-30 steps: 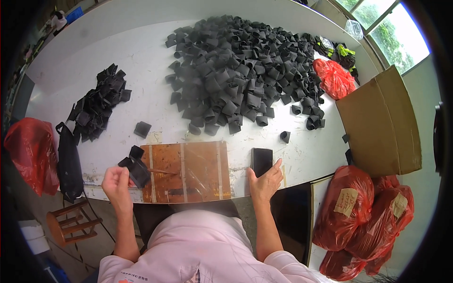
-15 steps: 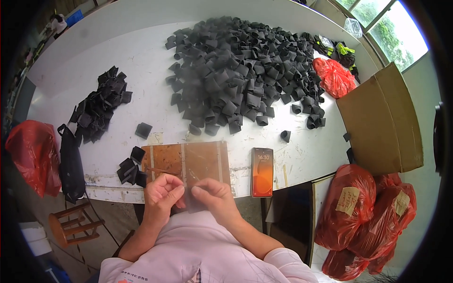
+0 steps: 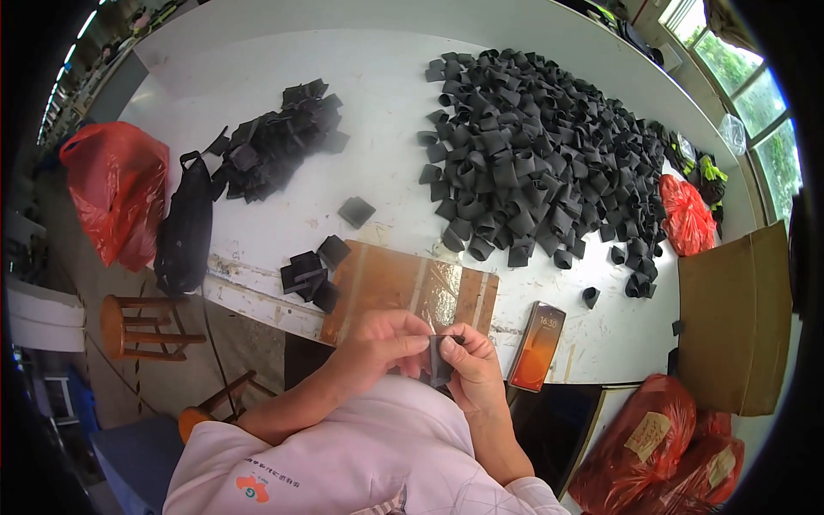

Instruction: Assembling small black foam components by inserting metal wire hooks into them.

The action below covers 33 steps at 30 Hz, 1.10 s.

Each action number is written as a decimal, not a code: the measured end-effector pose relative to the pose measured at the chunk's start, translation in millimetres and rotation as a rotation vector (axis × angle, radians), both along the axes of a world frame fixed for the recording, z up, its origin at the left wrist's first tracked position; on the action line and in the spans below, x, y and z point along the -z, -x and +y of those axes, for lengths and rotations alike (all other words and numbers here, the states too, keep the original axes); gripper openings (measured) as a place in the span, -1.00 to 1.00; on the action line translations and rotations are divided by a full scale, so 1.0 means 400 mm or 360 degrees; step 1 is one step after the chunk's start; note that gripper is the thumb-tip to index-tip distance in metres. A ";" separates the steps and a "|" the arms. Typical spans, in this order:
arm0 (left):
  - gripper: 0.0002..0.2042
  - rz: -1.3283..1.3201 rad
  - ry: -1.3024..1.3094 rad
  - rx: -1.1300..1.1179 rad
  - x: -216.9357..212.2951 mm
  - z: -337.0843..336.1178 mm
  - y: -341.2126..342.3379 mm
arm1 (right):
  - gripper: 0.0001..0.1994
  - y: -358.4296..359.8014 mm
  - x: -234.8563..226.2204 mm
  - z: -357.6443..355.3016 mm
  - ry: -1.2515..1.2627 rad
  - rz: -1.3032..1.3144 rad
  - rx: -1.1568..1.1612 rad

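Close to my body, above the table's front edge, both hands pinch a small dark fabric piece (image 3: pixel 440 365). My left hand (image 3: pixel 382 345) has thumb and forefinger together at the piece's upper left edge. My right hand (image 3: pixel 474 367) grips its right side, the thumb bent over the top. Just beyond lies a brown board (image 3: pixel 386 273) with strips of clear tape across it. Left of the board sits a small group of flat black squares (image 3: pixel 307 276). One more black square (image 3: pixel 356 211) lies farther up the table.
A large heap of curled black fabric loops (image 3: pixel 532 163) covers the far right. Flat black pieces (image 3: pixel 275 142) are piled at left, near a black pouch (image 3: pixel 184 227) and a red bag (image 3: pixel 120 189). A phone (image 3: pixel 534 348), cardboard box (image 3: pixel 734 318) and red bags (image 3: pixel 639 451) stand right.
The whole view has swung left, so everything appears farther right. My hands have come closer together, and the right one has turned around the fabric piece.
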<state>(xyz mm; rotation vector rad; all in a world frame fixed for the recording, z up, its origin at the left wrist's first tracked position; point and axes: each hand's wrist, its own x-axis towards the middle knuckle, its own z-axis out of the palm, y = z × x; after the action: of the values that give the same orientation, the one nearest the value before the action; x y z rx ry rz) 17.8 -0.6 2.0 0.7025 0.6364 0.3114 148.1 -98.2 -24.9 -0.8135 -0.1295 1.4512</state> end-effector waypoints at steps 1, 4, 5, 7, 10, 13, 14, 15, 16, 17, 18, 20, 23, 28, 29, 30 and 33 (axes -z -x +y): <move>-0.87 0.0003 -0.0018 0.0018 -0.001 0.001 0.004 | -0.92 0.002 -0.003 0.001 0.0013 -0.0026 0.0014; -0.88 0.0027 -0.0132 0.0030 0.002 0.004 0.016 | -0.92 0.006 -0.005 0.005 0.0027 -0.0052 0.0010; -0.88 0.0028 -0.0131 0.0026 0.005 0.004 0.018 | -0.92 0.007 -0.007 0.006 0.0037 -0.0074 0.0010; -0.88 0.0018 -0.0170 0.0051 0.011 0.007 0.019 | -0.92 0.007 -0.009 0.009 0.0040 -0.0101 -0.0010; -0.89 0.0048 -0.0204 0.0044 0.017 0.005 0.021 | -0.91 0.011 -0.011 0.014 0.0037 -0.0238 -0.0025; -0.91 0.0098 -0.0282 0.0047 0.009 0.009 0.028 | -0.91 0.013 -0.020 0.019 0.0037 -0.0371 -0.0050; -0.91 0.0095 -0.0285 0.0045 0.007 0.010 0.029 | -0.90 0.015 -0.024 0.021 0.0036 -0.0390 -0.0081; -0.92 0.0179 -0.0364 0.0064 0.007 0.013 0.032 | -0.90 0.019 -0.028 0.025 0.0026 -0.0388 -0.0095; -0.93 0.0264 -0.0446 0.0081 0.005 0.015 0.034 | -0.88 0.026 -0.033 0.029 0.0129 -0.0908 -0.0098; -0.93 0.0270 -0.0458 0.0060 0.010 0.011 0.033 | -0.86 0.031 -0.034 0.031 0.0225 -0.1429 -0.0095; -0.94 0.0364 -0.0609 -0.0051 0.016 0.004 0.029 | -0.76 0.040 -0.024 0.030 0.0313 -0.2247 0.0112; -0.96 0.0548 -0.0938 -0.0237 0.039 -0.011 0.028 | -0.75 0.045 -0.030 0.045 0.0030 -0.2749 0.0500; -0.97 0.0425 -0.1256 -0.0272 0.011 -0.025 0.020 | -0.81 0.062 -0.049 0.031 -0.0105 -0.2369 0.0260; -0.97 0.0617 -0.2108 -0.0547 0.027 -0.037 0.003 | -0.88 0.079 -0.036 0.063 -0.0188 -0.2676 0.0395; -0.97 0.0629 -0.2194 -0.0760 0.030 -0.037 -0.002 | -0.84 0.081 -0.029 0.072 -0.0250 -0.2913 0.0436; -0.97 0.0637 -0.2269 -0.0970 0.025 -0.038 -0.007 | -0.84 0.083 -0.027 0.084 -0.0279 -0.3007 0.0478; -0.93 0.0028 -0.0344 -0.0665 -0.007 0.001 0.018 | -0.88 0.076 -0.019 0.095 -0.0042 -0.2607 0.0409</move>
<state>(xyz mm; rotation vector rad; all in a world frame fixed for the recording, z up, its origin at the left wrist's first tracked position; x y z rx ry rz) 10.7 -0.3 4.9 0.7763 0.7728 0.7699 117.6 -60.3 -17.3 -1.7297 -1.2010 0.2299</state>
